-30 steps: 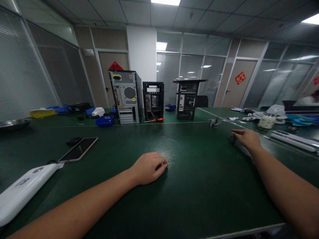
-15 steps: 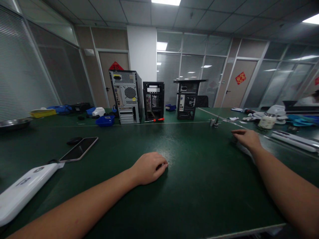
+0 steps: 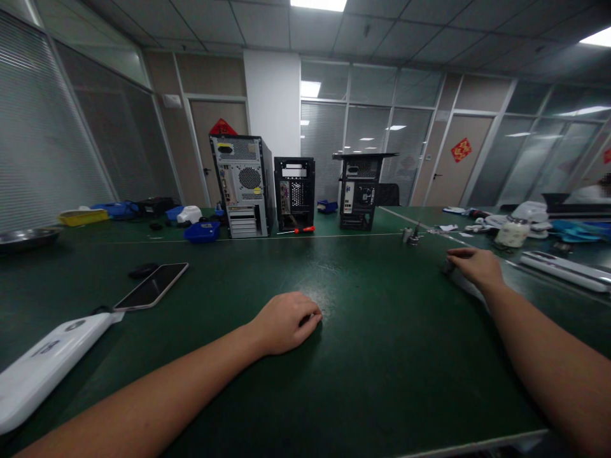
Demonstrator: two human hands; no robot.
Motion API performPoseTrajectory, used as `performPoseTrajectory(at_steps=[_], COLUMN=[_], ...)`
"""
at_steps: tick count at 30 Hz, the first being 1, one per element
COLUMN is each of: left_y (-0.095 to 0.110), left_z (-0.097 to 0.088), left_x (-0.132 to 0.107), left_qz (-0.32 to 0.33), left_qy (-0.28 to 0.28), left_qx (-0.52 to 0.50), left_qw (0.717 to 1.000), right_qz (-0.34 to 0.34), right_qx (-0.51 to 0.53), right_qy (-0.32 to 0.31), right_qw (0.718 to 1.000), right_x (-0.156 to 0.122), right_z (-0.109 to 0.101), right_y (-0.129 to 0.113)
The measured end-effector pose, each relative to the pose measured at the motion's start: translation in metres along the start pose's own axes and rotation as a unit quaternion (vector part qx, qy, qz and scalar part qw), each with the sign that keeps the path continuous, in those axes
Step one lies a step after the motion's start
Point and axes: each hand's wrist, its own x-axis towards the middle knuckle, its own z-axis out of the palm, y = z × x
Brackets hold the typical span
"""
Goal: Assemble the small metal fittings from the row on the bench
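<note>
Office of glass partitions and ceiling panels behind a wide green mat (image 3: 363, 369). On it, left hand (image 3: 286, 321): lies knuckles-up, loosely clenched, fingers tucked under, nothing visible inside. Well apart to its right and farther out, right hand (image 3: 478, 267): reaches palm-down, fingers laid over a small dark part (image 3: 447, 267), touching it and covering most of it. Cannot tell whether closed around it or merely resting on top. Under the right wrist, a pale strip (image 3: 470, 291), half hidden. Beyond the right fingertips and slightly to their left, a small metal piece (image 3: 409, 236), apart from them. To the right of that hand, a white power strip (image 3: 563, 271); beyond it, a jar (image 3: 510, 233). Well to the left of the left hand, a phone (image 3: 151, 286), face up, with a dark disc (image 3: 142, 270) just behind it and a long white device (image 3: 45, 362) just beside its near corner, closer to the body. Far ahead of the left hand, three computer cases upright, backs showing: grey case (image 3: 241, 186), black case (image 3: 294, 193) just beside it, third case (image 3: 360, 191) near, with a panel across its top. Before the black case, a red screwdriver (image 3: 304, 229), lying flat. Left of the grey case, a blue bin (image 3: 201, 231). Far off to the left of both hands, a yellow tray (image 3: 81, 217) and a metal dish (image 3: 26, 237).
</note>
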Motion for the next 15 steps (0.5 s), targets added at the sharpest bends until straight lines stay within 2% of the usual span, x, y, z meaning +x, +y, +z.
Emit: performPoseTrajectory(at_steps=[5,11,15], left_y=[0.0005,0.0009,0.0002], left_z=[-0.0010,-0.0006,0.0007], left_x=[-0.0001,-0.0007,0.0004], left_qz=[0.000,0.000,0.000], left_qy=[0.000,0.000,-0.004], left_qx=[0.008,0.001,-0.002], left_qw=[1.000,1.000,1.000], right_qz=[0.018,-0.024,-0.014], right_qx=[0.005,-0.037,-0.038], right_qy=[-0.003,-0.033,-0.046], right_qw=[1.000,0.999,0.998], right_x=[-0.0030,0.0008,0.0049], right_z=[-0.0043,-0.0007,0.0030], right_y=[-0.0048,-0.0050,-0.0029])
